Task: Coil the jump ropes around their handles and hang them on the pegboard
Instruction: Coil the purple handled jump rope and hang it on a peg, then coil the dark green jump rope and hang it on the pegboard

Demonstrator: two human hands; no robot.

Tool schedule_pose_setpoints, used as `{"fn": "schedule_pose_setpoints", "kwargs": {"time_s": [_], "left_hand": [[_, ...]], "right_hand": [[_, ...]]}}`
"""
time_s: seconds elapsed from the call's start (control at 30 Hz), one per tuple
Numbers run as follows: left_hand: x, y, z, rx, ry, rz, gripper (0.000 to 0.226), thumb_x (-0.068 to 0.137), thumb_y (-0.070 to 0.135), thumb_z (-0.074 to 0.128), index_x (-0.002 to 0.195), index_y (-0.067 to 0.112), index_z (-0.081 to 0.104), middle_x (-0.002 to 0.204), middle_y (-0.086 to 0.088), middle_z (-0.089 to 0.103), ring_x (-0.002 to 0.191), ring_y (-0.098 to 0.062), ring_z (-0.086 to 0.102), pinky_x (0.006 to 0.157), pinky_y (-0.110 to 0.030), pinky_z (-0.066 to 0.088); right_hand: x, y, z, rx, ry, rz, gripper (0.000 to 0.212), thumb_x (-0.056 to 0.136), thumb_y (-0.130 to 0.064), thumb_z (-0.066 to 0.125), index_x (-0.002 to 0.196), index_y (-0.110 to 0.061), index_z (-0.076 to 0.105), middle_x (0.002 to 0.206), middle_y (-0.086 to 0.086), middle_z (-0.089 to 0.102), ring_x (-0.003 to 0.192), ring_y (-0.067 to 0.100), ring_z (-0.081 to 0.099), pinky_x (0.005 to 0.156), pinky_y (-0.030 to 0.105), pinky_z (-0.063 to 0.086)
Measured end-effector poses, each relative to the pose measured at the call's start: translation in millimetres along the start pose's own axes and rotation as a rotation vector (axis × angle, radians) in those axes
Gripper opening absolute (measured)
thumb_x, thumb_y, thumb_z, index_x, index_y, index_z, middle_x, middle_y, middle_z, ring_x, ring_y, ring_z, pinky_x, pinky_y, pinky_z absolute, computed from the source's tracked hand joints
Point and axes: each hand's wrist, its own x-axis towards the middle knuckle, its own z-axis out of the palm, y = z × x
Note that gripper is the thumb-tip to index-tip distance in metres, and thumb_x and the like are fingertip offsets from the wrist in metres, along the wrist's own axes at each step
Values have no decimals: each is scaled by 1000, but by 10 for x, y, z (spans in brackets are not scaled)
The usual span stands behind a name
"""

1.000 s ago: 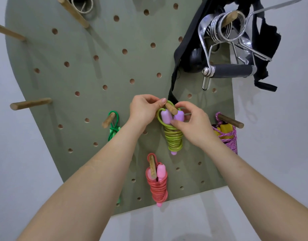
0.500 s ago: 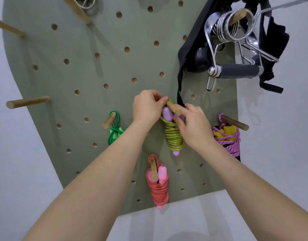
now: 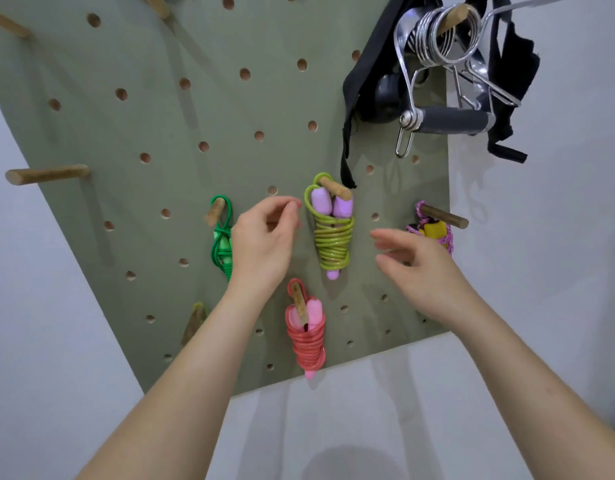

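Both our hands have let go of the lime rope (image 3: 334,237) and drawn back from it; half a second ago they were pinching it at its peg. We read the pegboard (image 3: 153,119) from the left. A bare peg (image 3: 46,174) sticks out near the left edge. Next, a green rope (image 3: 222,249) hangs from its own peg, partly behind our left hand (image 3: 264,244). That hand holds nothing: its fingers are loosely curled, thumb and forefinger close together, just left of the lime rope and not touching it. Lower down, between our wrists, a red rope (image 3: 308,337) with pink handles hangs coiled on a peg. The lime rope hangs by a loop from the middle peg (image 3: 335,189), its coils wound round two lilac handles. Our right hand (image 3: 420,268) is released too, fingers spread, apart from the rope. Behind its knuckles a pink rope (image 3: 441,233) with yellow handles hangs on the right peg. At top right, a black strap (image 3: 354,81) and a chrome spring clip (image 3: 437,32) hang together.
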Motion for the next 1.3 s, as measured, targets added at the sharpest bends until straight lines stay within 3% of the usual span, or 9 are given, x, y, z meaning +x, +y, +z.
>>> {"fn": "schedule_pose_setpoints", "kwargs": {"time_s": [0.13, 0.27, 0.4, 0.6, 0.77, 0.9, 1.0, 1.13, 1.3], "left_hand": [[-520, 83, -409, -141, -143, -139, 29, 98, 16, 50, 80, 2, 67, 52, -2, 59, 42, -5, 48, 45, -15, 40], [-1190, -44, -787, -146, -317, -225, 38, 97, 18, 51, 62, 10, 63, 46, 3, 57, 42, -6, 45, 46, -18, 37], [-2038, -335, -1079, -65, -440, -305, 26, 92, 8, 55, 77, 23, 69, 61, 7, 62, 56, -5, 54, 56, -21, 43], [-3290, -732, -1440, 50, -568, -398, 46, 82, -11, 46, 80, 29, 69, 89, 12, 66, 83, 3, 56, 66, -9, 40], [-4344, -1148, -1553, 25, -704, -684, 41, 89, -1, 45, 74, 29, 68, 69, 9, 64, 60, -3, 56, 59, -18, 45], [-5372, -1561, -1574, 118, -851, -819, 45, 89, -1, 47, 70, 36, 62, 62, 6, 62, 57, -7, 56, 61, -21, 45], [-6167, -1824, -1584, 216, -977, -898, 39, 88, 3, 51, 74, 38, 60, 72, 6, 66, 63, -8, 58, 60, -19, 42], [-7331, -2349, -1459, 319, -1095, -1012, 25, 87, 4, 53, 86, 23, 69, 84, 10, 67, 78, -7, 59, 66, -7, 37], [-8731, -3394, -1110, 424, -1155, -1040, 21, 91, 9, 52, 97, 20, 69, 89, 12, 61, 85, -5, 54, 67, -9, 34]], "right_hand": [[-416, -154, -50, -130, -252, 42, 29, 91, -22, 62, 119, -27, 67, 91, -13, 70, 89, 8, 67, 90, 33, 53], [-954, -391, 49, -379, -489, 74, 30, 92, -32, 59, 122, -34, 64, 95, -18, 70, 84, -3, 64, 79, 17, 49], [-1633, -502, 314, -499, -559, 160, 30, 95, -38, 54, 124, -37, 61, 102, -16, 67, 85, -3, 59, 79, 15, 44], [-2836, -223, 656, -641, -697, 362, 31, 96, -39, 48, 125, -35, 58, 106, -14, 66, 93, 6, 57, 88, 27, 47], [-3927, 306, 866, -751, -848, 499, 33, 95, -37, 49, 124, -29, 61, 116, -8, 68, 114, 16, 57, 93, 30, 46], [-4890, 823, 1074, -732, -947, 632, 38, 97, -35, 49, 132, -24, 56, 132, 1, 60, 124, 21, 52, 98, 29, 41], [-5638, 1247, 1305, -696, -998, 694, 44, 97, -33, 48, 139, -23, 48, 136, 7, 55, 124, 27, 51, 100, 32, 40], [-6761, 2026, 1775, -592, -1097, 772, 52, 95, -29, 47, 146, -22, 37, 142, 4, 46, 126, 27, 44, 103, 32, 38], [-7975, 3206, 2439, -447, -1203, 864, 65, 97, -24, 45, 154, -27, 14, 160, 2, 17, 146, 21, 16, 115, 32, 26]]}}
